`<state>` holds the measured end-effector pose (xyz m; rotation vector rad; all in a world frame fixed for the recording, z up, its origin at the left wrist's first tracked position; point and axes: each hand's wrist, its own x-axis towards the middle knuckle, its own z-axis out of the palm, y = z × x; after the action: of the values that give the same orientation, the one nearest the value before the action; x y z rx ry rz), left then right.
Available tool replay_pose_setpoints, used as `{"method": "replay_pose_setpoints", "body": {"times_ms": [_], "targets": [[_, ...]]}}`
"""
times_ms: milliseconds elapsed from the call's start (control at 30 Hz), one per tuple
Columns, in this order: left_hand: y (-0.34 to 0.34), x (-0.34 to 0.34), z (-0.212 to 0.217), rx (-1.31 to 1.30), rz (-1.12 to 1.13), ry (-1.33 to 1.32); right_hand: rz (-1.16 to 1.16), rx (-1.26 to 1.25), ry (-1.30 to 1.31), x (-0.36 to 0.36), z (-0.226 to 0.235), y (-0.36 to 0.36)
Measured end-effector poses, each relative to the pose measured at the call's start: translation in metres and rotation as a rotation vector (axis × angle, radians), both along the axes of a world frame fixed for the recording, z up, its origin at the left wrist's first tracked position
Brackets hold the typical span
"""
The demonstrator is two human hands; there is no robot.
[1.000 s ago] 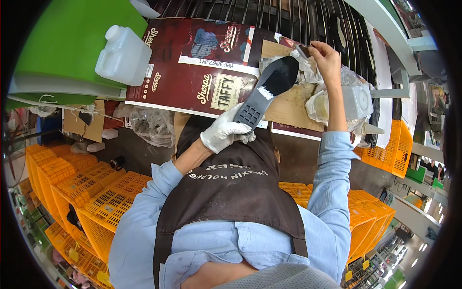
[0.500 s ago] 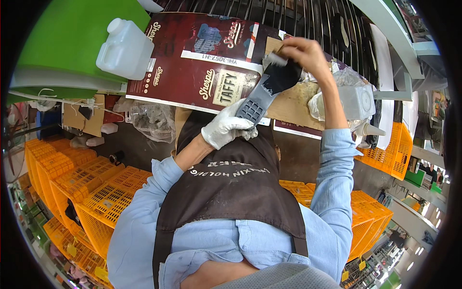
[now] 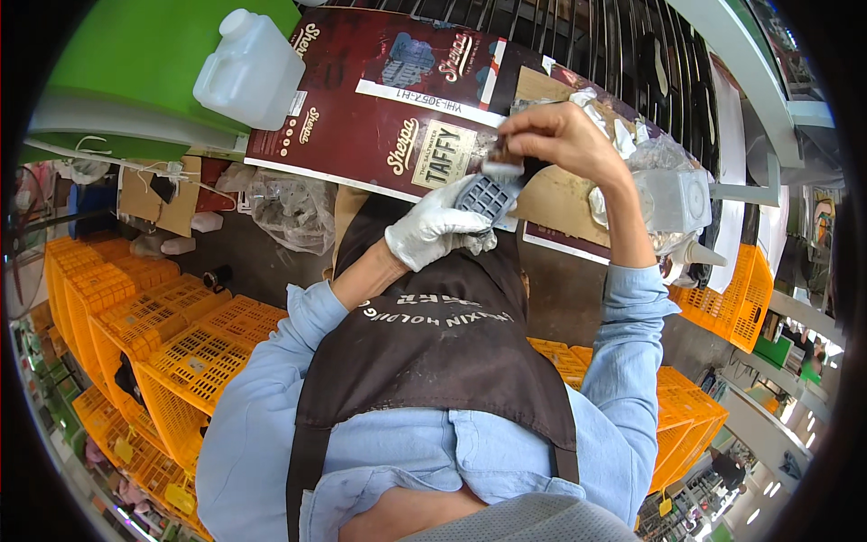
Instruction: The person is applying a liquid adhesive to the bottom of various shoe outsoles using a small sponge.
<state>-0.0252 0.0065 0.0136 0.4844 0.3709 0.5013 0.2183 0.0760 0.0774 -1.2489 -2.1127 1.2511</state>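
Observation:
My left hand (image 3: 437, 231), in a white glove, is closed around a dark grey shoe sole (image 3: 489, 199) with a grid of square recesses on its near end. The sole's far end is mostly hidden behind my right hand. Bare, my right hand (image 3: 571, 143) pinches a small brush (image 3: 506, 161) with a brown handle and pale bristles. The bristles lie at the sole, just beyond the grid; whether they touch it I cannot tell. Under and beyond both hands is a dark red printed cardboard sheet (image 3: 352, 144).
A white plastic jug (image 3: 250, 72) stands on the green surface at far left. On the right are a translucent container (image 3: 673, 200), a nozzle bottle (image 3: 701, 255) and crumpled plastic. Brown cardboard (image 3: 564, 206) lies beside my right hand. Orange crates (image 3: 212, 352) stand on both sides behind me.
The brush has come down and slightly left, from the sole's far end to just past the grid. The sole's far end has tipped out of sight. My left hand keeps its grip.

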Motion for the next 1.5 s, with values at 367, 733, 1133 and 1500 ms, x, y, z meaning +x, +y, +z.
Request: {"method": "replay_pose_setpoints", "body": {"times_ms": [367,733,1133,1500], "targets": [[-0.003,-0.003,0.006,0.043,-0.001,0.088,-0.397,0.108,0.092,-0.021,0.009,-0.009],[-0.006,-0.004,0.009,0.031,0.051,0.104,-0.43,0.01,0.326,-0.036,0.011,-0.023],[-0.001,0.002,0.013,0.046,0.045,0.044,-0.348,0.684,-0.18,-0.008,0.005,-0.079],[-0.004,0.01,0.005,-0.553,0.141,-0.445,-0.309,0.669,-0.129,-0.019,0.002,-0.082]]}}
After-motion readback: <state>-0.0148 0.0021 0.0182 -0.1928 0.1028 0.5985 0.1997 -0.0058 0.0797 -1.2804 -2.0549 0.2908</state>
